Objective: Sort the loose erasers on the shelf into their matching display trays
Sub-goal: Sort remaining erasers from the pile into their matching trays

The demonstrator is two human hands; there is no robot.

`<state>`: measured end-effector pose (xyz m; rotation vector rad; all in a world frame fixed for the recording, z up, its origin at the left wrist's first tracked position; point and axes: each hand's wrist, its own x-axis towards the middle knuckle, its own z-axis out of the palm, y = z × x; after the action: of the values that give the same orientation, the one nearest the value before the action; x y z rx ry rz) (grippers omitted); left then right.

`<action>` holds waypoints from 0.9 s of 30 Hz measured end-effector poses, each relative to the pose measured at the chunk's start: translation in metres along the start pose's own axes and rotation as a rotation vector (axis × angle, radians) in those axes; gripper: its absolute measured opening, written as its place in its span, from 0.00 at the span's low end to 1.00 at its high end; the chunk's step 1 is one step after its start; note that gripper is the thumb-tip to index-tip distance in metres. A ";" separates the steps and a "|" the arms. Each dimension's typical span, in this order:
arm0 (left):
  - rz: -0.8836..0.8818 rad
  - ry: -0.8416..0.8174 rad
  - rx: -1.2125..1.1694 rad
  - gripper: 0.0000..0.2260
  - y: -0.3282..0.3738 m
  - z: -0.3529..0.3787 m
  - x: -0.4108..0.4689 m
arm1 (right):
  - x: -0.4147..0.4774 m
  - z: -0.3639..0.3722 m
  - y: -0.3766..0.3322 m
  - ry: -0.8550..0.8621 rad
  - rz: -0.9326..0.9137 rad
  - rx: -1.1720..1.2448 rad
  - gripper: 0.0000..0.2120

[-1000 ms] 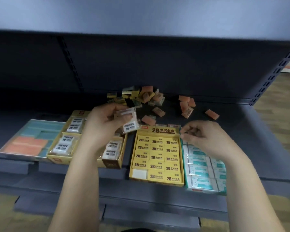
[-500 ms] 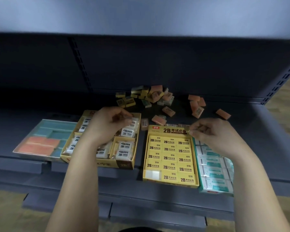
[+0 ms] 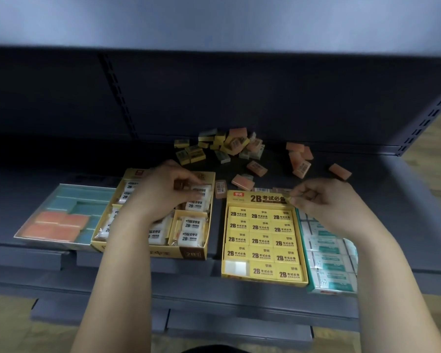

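Head view — four rectangular trays [image 3: 260, 198] along the shelf's [image 3: 405, 225] front edge; left hand [image 3: 161, 200] pinched a wrapped eraser [image 3: 201, 189] — right hand's [image 3: 326, 202] curled grip unclear.

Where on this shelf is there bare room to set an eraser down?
Bare shelf right of the green-and-white tray, and back left behind the teal tray. Crowded: the loose eraser pile at back centre.

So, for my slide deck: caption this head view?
Left hand pinches a white eraser in the yellow compartment tray; loose erasers lie behind.
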<state>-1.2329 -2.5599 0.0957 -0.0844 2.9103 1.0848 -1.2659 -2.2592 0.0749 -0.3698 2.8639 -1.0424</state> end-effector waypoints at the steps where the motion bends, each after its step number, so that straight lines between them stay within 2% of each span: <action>1: 0.000 0.022 0.050 0.10 0.001 0.001 0.002 | 0.001 0.000 0.000 0.000 0.001 -0.003 0.04; 4: 0.037 0.109 0.121 0.10 0.005 0.004 0.003 | 0.002 0.000 0.001 -0.011 0.008 -0.013 0.02; 9: 0.023 0.074 0.155 0.06 0.007 0.003 0.003 | 0.004 -0.001 0.003 -0.036 0.012 -0.026 0.02; 14: 0.014 0.079 0.341 0.06 0.019 0.005 0.009 | 0.008 -0.008 0.004 -0.050 -0.009 -0.033 0.02; 18: 0.076 0.163 0.239 0.03 0.032 0.024 0.017 | 0.016 -0.019 0.005 -0.026 -0.012 -0.058 0.06; 27: 0.122 0.105 0.152 0.05 0.066 0.071 0.036 | 0.050 -0.037 0.005 -0.096 0.053 -0.144 0.06</action>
<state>-1.2719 -2.4650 0.0838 0.0431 3.1176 0.8957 -1.3207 -2.2442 0.1010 -0.3410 2.8531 -0.7891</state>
